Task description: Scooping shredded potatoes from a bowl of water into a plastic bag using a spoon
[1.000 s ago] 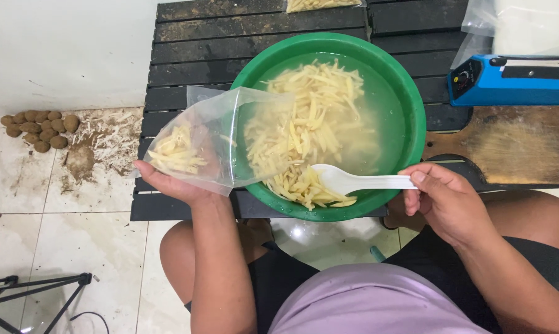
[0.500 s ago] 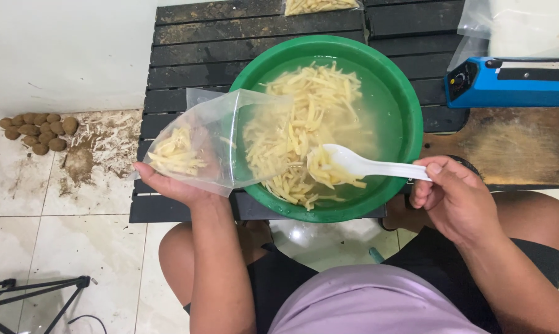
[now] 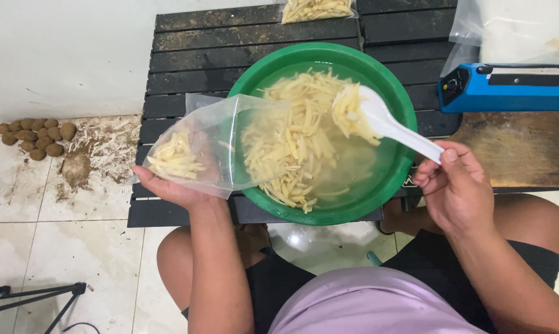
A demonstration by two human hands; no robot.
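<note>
Since the earlier frame the spoon (image 3: 388,120) has risen out of the water and now hangs above the middle of the bowl (image 3: 398,99), with a heap of pale potato sticks (image 3: 349,111) on its scoop. The right hand (image 3: 456,185) is closed around the end of the white handle, at the right rim of the bowl. The left hand (image 3: 174,188) has not moved: it lies palm up under the clear bag (image 3: 211,145), fingers curled around the bottom, and holds it tilted with the open mouth over the left rim of the bowl. A small portion of sticks is already inside the bag, near the closed end.

The green bowl stands on the dark slatted counter (image 3: 187,62) and holds cloudy water with many more sticks. To the right of it lies a blue sealer (image 3: 508,89), and a wooden board (image 3: 520,148) is just in front of that. A filled bag (image 3: 316,9) lies at the far edge. On the floor to the left there are small brown potatoes (image 3: 35,137) beside some peelings (image 3: 100,148).
</note>
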